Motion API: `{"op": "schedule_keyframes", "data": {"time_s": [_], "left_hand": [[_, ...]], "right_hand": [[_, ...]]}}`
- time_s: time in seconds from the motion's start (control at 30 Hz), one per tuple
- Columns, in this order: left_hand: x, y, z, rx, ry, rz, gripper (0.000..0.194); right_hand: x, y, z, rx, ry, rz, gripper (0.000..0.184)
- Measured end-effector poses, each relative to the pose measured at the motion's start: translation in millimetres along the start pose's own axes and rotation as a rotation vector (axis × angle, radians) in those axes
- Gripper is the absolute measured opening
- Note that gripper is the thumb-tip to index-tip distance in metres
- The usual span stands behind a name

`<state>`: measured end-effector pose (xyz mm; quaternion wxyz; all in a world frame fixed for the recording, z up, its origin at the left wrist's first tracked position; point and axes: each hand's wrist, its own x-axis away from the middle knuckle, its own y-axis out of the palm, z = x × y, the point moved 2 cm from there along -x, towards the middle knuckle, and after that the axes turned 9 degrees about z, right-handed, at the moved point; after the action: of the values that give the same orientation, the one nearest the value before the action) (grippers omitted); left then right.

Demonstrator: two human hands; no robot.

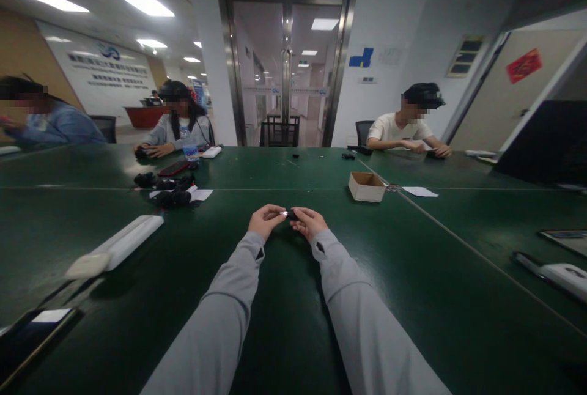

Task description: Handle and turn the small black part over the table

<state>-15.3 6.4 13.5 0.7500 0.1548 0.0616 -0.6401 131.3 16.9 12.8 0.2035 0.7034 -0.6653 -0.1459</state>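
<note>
Between my two hands, over the green table (284,297), is a small black object with a shiny silver end (290,214); its exact kind is too small to make out. My left hand (266,221) pinches the silver end between thumb and fingers. The black end sits in a pinch of my right hand (310,222), whose fingers partly cover it. Both forearms reach forward in grey sleeves, and the hands are only a small gap apart.
An open cardboard box (367,187) stands ahead to the right, near a white paper (420,191). Ahead left lie dark bundled items (172,190) and a water bottle (189,145). A white power strip (132,242) lies left. Several people sit around the table.
</note>
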Motion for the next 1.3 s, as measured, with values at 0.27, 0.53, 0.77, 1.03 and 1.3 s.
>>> {"op": "schedule_keyframes", "data": {"time_s": [0.27,0.53,0.77,1.03,1.3], "left_hand": [[1.6,1.1,1.0,-0.094,0.022,0.026,0.031],[0.8,0.5,-3.3,-0.138,-0.027,0.074,0.031],[3.1,2.4,1.8,-0.058,0.013,0.005,0.033],[1.2,4.8,-7.0,-0.143,-0.222,0.132,0.040],[5.2,7.1,0.3,-0.138,-0.036,0.112,0.041]], "right_hand": [[0.1,0.8,-1.7,0.007,-0.012,0.029,0.012],[1.9,2.3,-2.5,0.013,-0.012,0.009,0.011],[-1.1,1.5,-0.5,0.004,-0.022,0.032,0.010],[0.2,1.5,-1.0,0.003,-0.019,0.002,0.011],[0.0,2.1,-0.2,0.001,-0.026,0.005,0.015]]}}
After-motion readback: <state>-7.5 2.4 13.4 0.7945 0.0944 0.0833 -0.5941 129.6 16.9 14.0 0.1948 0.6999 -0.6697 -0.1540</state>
